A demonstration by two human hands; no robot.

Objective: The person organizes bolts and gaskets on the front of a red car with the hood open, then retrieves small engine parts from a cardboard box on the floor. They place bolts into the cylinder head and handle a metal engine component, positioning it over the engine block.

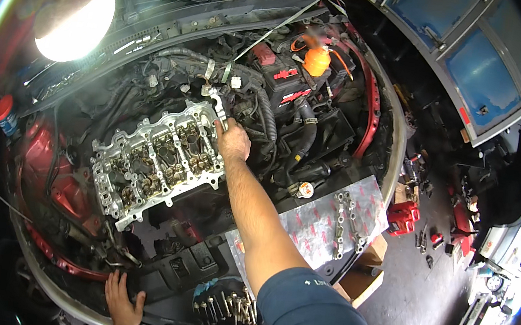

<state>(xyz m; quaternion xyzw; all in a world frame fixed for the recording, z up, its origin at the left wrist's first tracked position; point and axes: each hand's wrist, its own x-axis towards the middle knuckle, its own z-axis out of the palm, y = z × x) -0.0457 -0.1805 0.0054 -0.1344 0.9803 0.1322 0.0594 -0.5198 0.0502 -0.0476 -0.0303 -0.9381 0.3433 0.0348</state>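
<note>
My right hand [235, 140] is closed around the lower end of a slim, silvery metal engine bar [217, 102]. The bar slants up and away from the fingers at the right end of an open aluminium cylinder head [173, 168]; whether it touches the head, I cannot tell. Oily valve-gear parts fill the head's inner bays. At the lower left, my left hand [124, 302] lies flat on the dark front panel of the car, fingers spread and holding nothing.
Two similar metal bars [349, 227] lie on a silver sheet [292, 224] at right. Several bolts [234, 307] rest near the front edge. Farther back are a battery [276, 78], an orange bottle [316, 60] and a bright lamp [80, 26]. A red jug [402, 218] stands on the floor.
</note>
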